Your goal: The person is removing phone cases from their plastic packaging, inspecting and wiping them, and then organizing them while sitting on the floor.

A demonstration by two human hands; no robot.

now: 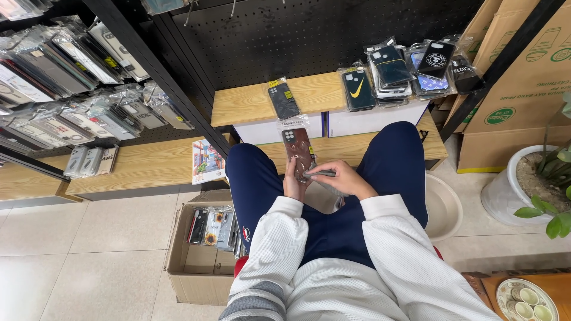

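— While the person sits with both knees up against the low wooden table, what takes up most of the view?

— The black pegboard wall behind the table, and to the left a dark rack crowded with bagged phone cases. On the right stand big cardboard cartons.

— And lower down?

— A raised wooden step sits on the table. On the floor to the person's left there is an open cardboard box with several packed cases standing in it. A pale basin shows beside the right leg, and a white plant pot stands at the far right.

— What lies on the step?

— A heap of bagged cases at its right end, one dark case with a yellow mark just beside the heap, and a single black case in a bag near the middle.

— Now the hands.

— The left hand holds a brown phone case in a clear bag upright between the knees, its fingers clenched around the lower edge. The case stands just in front of the table's edge, above the lap.

— And the other?

— The right hand touches the bottom of the same bag, fingers curled and pinching at a flat grey piece there; I cannot tell what that piece is.

— Anything smaller?

— A colourful booklet lies on the table by the left knee.
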